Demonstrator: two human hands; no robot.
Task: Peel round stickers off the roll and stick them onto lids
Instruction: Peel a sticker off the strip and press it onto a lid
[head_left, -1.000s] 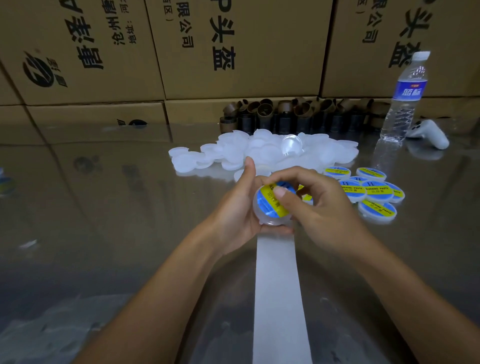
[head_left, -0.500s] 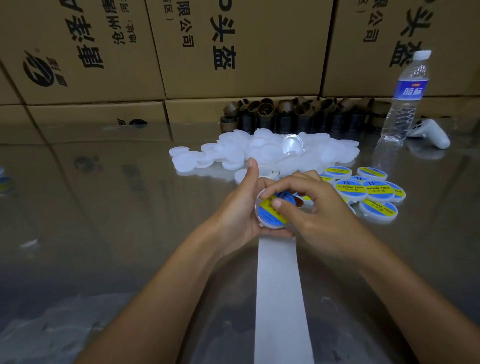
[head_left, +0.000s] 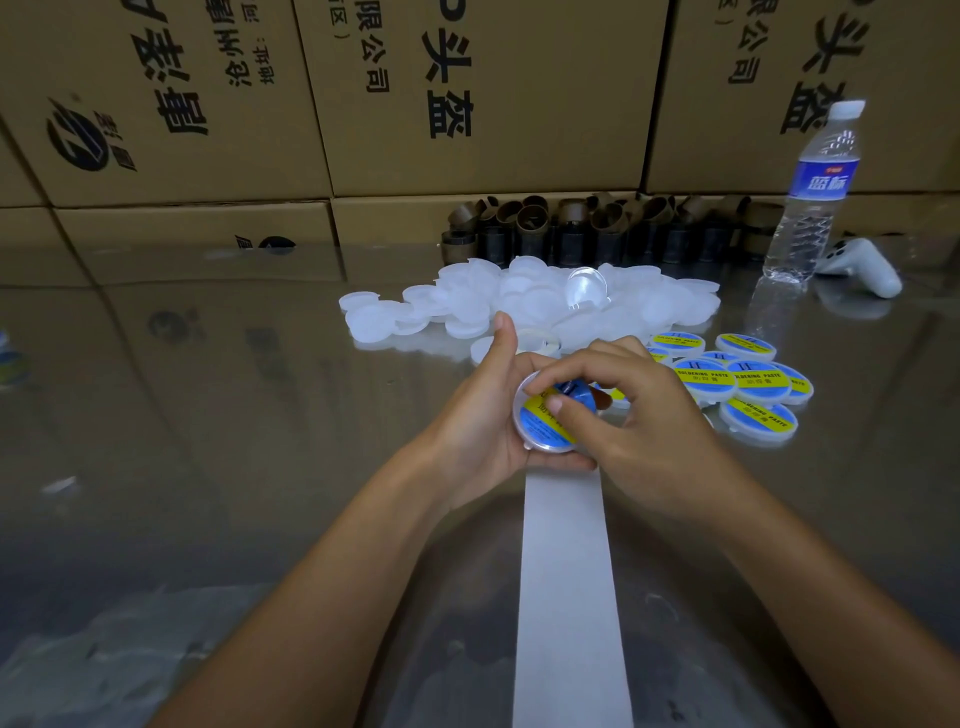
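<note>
Two bare hands meet over a glossy table (head_left: 208, 415). Nearest, a white backing strip (head_left: 566, 597) runs from the bottom edge up to them. The left hand (head_left: 478, 415) cradles a round lid (head_left: 530, 440), fingers curled beneath, thumb upright. The right hand (head_left: 649, 431) curls over it, thumb and forefinger pinching a blue-and-yellow sticker (head_left: 537, 422) that lies partly on the lid. Just right lie labelled lids (head_left: 748, 376); beyond, a heap of plain white lids (head_left: 519, 301), brown cardboard cores (head_left: 571, 223), a water bottle (head_left: 810, 197), a white controller (head_left: 862, 265), and stacked boxes (head_left: 467, 93).
</note>
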